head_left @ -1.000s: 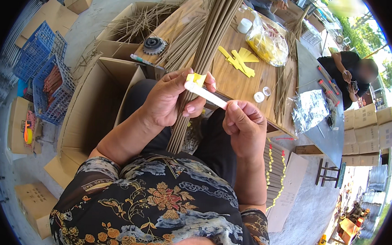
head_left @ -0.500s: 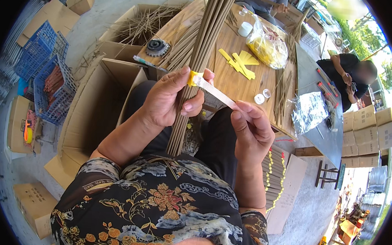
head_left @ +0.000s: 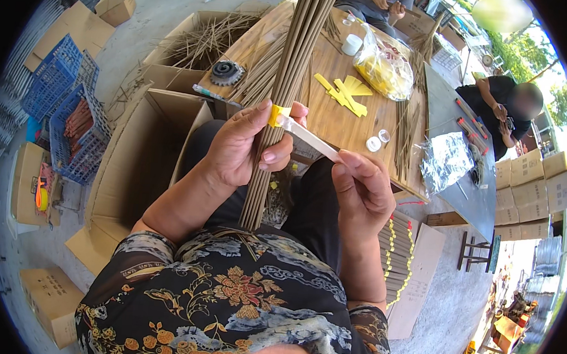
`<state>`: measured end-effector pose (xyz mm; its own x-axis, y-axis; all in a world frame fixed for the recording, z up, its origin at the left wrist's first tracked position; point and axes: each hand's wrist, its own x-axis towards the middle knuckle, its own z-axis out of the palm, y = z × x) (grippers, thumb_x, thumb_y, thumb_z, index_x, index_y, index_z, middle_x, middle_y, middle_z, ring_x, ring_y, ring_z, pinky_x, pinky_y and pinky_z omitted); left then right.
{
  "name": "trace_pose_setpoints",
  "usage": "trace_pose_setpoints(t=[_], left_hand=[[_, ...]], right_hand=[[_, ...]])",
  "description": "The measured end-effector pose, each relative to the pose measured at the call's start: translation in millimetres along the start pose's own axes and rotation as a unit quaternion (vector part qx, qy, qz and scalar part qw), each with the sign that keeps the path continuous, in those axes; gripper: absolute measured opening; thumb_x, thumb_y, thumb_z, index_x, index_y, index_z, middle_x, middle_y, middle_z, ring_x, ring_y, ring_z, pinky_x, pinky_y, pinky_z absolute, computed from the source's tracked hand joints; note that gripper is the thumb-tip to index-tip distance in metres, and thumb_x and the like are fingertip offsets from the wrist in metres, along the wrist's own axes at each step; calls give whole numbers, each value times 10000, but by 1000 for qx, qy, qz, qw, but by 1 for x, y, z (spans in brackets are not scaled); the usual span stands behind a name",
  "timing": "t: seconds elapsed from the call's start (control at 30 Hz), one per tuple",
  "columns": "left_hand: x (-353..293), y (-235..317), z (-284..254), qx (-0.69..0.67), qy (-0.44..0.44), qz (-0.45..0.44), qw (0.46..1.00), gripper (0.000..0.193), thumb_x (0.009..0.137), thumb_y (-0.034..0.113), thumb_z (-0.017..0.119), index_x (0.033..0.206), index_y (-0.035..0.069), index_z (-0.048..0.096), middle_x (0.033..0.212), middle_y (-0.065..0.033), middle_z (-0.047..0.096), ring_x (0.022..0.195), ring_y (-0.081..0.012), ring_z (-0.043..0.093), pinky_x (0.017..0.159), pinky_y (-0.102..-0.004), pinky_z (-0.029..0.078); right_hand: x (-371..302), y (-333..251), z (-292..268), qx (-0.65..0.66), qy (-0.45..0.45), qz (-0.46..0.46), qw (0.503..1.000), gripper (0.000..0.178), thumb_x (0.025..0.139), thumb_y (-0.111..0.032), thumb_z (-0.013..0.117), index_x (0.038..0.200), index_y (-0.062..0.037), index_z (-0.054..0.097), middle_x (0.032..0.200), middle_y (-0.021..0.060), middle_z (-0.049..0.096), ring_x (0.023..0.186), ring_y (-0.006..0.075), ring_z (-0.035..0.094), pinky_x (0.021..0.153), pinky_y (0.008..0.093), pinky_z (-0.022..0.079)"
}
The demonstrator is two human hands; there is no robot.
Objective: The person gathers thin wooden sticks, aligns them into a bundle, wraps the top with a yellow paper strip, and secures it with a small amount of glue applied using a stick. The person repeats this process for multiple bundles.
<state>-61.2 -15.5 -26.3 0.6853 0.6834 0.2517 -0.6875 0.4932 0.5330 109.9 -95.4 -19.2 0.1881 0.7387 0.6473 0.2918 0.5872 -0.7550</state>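
My left hand [head_left: 244, 139] grips a bundle of thin brown sticks [head_left: 296, 56], held upright with a slight tilt over my lap. Around the bundle, beside my thumb, sits a yellow band [head_left: 276, 116]. From the band a pale paper strip [head_left: 314, 140] stretches off to the right. My right hand [head_left: 363, 187] pinches the free end of that strip between thumb and forefinger. Part of the bundle is hidden behind my left fingers. On the wooden table [head_left: 318, 118] ahead lie several flat yellow strips [head_left: 345, 94].
Left of me stands an open cardboard box [head_left: 127, 162], with blue crates [head_left: 77, 131] beyond. The table holds a plastic bag [head_left: 385, 67], loose sticks [head_left: 260, 73], a dark toothed metal part [head_left: 227, 73] and a white jar [head_left: 352, 45]. Banded bundles [head_left: 398, 253] lie at right. Two people sit nearby.
My hands keep their grip on the bundle and the strip, shifting only slightly. At the far side of the table, the other person's hands have come further into view.
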Motion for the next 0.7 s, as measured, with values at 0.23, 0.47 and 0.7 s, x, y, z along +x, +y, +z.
trace_pose_setpoints(t=[0.23, 0.47, 0.7], left_hand=[[0, 1, 0, -22, -34, -13, 999, 460, 935, 376, 334, 1157, -11, 444, 589, -77, 471, 445, -112, 387, 442, -218, 329], [1, 0, -1, -47, -49, 1, 998, 454, 934, 343, 361, 1167, -36, 452, 868, -120, 533, 490, -98, 425, 431, -223, 333], [1, 0, -4, -76, -54, -14, 996, 461, 925, 345, 382, 1172, -40, 442, 895, -128, 522, 498, -100, 428, 435, -224, 347]], right_hand=[[1, -4, 1, -45, 9, -4, 999, 214, 760, 35, 625, 970, -9, 612, 865, 79, 573, 729, 134, 550, 622, 201, 423], [3, -10, 2, -184, -8, -185, 965, 217, 692, 67, 672, 880, -38, 643, 804, 46, 547, 691, 136, 508, 590, 201, 393], [2, -8, 7, -183, 0, -197, 963, 268, 674, 75, 681, 923, -20, 642, 809, 55, 533, 676, 143, 499, 576, 213, 400]])
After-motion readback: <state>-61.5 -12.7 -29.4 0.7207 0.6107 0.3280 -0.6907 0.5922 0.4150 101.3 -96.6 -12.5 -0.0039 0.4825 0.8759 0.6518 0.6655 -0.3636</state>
